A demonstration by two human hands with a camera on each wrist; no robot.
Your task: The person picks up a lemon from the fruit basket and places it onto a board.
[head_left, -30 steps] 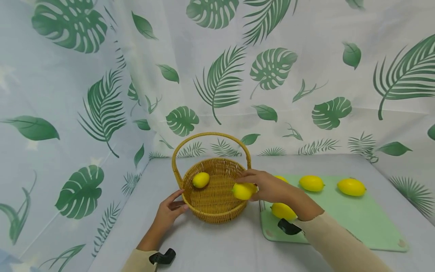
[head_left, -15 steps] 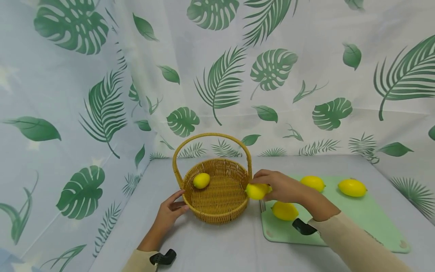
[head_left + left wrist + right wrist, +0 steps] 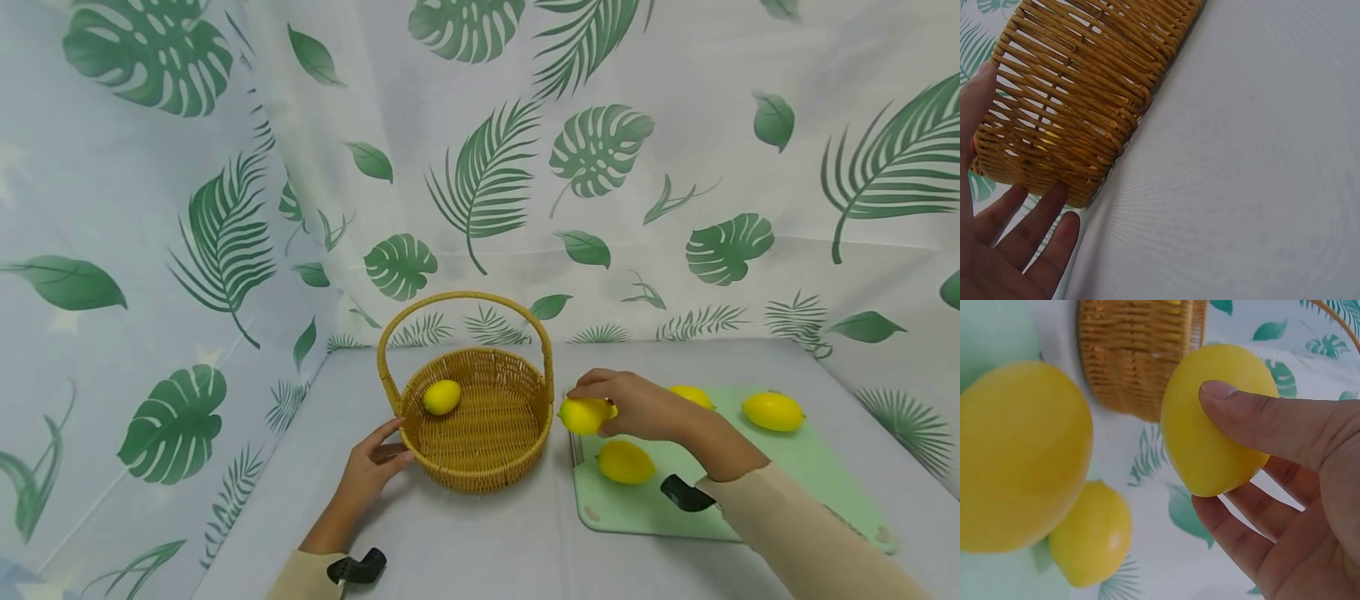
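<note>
A yellow lemon [image 3: 583, 415] is pinched between the thumb and fingers of my right hand [image 3: 648, 408], over the left part of the green cutting board [image 3: 795, 475]. My left hand [image 3: 371, 467] touches the left outer side of the round wicker basket [image 3: 480, 482]; in the left wrist view its fingers [image 3: 1041, 231] are spread along the woven wall. One lemon [image 3: 442, 397] lies inside the basket at the left. On the board are a lemon [image 3: 626, 462] near the front-left corner, a lemon [image 3: 692, 395] partly hidden behind my right hand, and another lemon [image 3: 773, 412] farther right.
The basket's tall arched handle [image 3: 465, 294] stands upright across it. A white cloth [image 3: 510, 550] covers the table. Leaf-patterned curtains [image 3: 480, 183] rise behind and to the left. Black wrist cameras [image 3: 686, 493] sit on both forearms.
My right hand has moved right, carrying the lemon from the basket's right rim to over the board's left part. My left hand and the basket have stayed in place.
</note>
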